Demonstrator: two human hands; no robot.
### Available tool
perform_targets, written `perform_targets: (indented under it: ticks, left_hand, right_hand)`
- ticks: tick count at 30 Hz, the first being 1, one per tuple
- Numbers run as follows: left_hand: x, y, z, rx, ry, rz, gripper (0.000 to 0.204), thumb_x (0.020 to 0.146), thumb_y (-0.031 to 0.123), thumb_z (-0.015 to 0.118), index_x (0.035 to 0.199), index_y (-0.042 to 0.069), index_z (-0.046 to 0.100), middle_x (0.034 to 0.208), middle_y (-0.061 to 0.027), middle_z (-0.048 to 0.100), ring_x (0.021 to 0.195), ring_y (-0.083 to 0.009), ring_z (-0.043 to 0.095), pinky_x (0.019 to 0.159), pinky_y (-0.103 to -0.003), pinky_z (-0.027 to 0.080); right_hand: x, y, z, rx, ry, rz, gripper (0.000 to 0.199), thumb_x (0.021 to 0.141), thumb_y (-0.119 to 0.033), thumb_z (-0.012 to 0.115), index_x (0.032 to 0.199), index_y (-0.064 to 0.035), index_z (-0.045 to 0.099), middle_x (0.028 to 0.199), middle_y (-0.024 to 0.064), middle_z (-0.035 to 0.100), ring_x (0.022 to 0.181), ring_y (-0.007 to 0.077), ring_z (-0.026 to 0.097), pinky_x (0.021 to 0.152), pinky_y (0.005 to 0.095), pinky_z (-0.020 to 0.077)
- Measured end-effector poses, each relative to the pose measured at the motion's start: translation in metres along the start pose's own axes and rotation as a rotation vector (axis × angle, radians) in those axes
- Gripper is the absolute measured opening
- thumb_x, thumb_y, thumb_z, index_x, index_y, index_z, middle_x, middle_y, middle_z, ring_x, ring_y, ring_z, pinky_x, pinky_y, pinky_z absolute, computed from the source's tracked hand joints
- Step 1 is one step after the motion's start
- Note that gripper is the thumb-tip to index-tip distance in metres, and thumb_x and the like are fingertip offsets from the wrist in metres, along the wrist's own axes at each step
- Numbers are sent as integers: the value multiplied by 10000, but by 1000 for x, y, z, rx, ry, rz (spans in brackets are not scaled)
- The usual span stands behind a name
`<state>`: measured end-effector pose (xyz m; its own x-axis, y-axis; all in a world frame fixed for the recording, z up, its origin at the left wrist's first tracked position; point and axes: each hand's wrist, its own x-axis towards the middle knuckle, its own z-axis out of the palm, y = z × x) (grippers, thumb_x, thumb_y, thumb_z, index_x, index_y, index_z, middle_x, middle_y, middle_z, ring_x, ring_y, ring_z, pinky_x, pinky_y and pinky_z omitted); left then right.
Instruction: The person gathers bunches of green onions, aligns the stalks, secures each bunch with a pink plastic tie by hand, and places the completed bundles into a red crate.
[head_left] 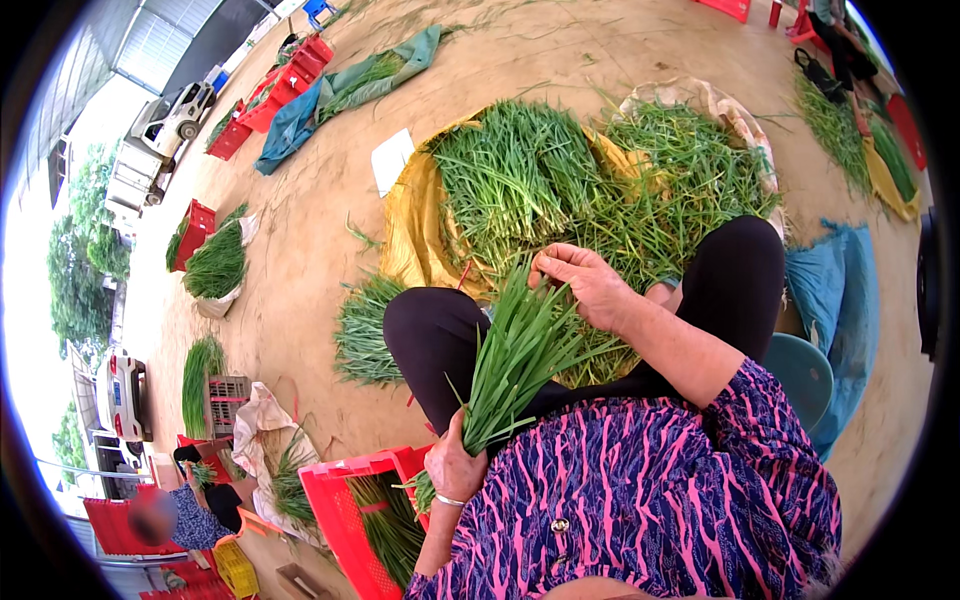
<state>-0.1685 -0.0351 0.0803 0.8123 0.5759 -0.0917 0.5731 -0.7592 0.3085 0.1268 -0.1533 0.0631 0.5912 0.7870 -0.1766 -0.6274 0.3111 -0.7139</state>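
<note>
A thick bunch of garlic chives [515, 360] slants across my lap. My left hand [456, 468], closed, grips its near end beside the red crate. At the bunch's far end, my right hand [592, 285] has thumb and fingers pinched together on the chives; exactly which stalks they hold is hidden. Just beyond my knees lies a neat heap of chives [515, 165] on a yellow sack [408, 240]. To its right spreads a looser, tangled pile of chives [680, 150]. Another bundle of chives [365, 330] rests on the ground by my left knee.
A red plastic crate [335, 510] with banded chives stands at my left. On my right are a blue sack [835, 290] and a teal round stool or basin [800, 375]. A co-worker [205, 515] sits at far left; another person [840, 40] is at upper right.
</note>
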Motion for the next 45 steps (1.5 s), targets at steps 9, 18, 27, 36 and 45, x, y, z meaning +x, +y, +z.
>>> perform_targets:
  ticks: [9,18,27,36,45]
  left_hand:
    - [-2,-2,-4,-61,27,16,581,699,187,699,1260,140,557,805,-190,666,705,-380,647,639,-464,509]
    - [16,-22,-103,-642,310,-164,258,811,70,719,1033,-18,619,801,-37,662,648,-118,602,598,-288,511]
    - [85,-82,-216,-962,974,69,196,845,67,699,1000,14,591,778,-49,610,612,-152,595,539,-285,514]
    - [161,-5,-280,-1430,959,429,306,863,127,707,1118,50,555,770,-52,614,665,-183,623,625,-326,537]
    - [205,97,-246,-1859,454,354,152,851,137,714,967,113,619,767,-31,625,740,-210,644,690,-432,545]
  right_hand:
    - [8,-15,-14,-178,181,-188,172,893,-122,646,1039,-33,626,814,-9,631,700,83,558,679,229,463]
    - [6,-38,-34,-986,260,-386,321,819,-121,716,1127,-73,642,933,-15,625,826,54,532,751,239,436]
    - [18,-38,10,-620,41,-369,441,893,-181,658,1275,-12,518,1152,46,575,1024,115,533,893,265,454]
    - [13,-65,122,-1400,-256,-907,1359,509,-589,857,1508,-39,118,1529,198,218,1434,353,179,1155,506,157]
    - [39,-79,92,-1155,-335,-631,1555,389,-658,860,1512,-37,-17,1558,209,146,1455,327,139,1156,543,88]
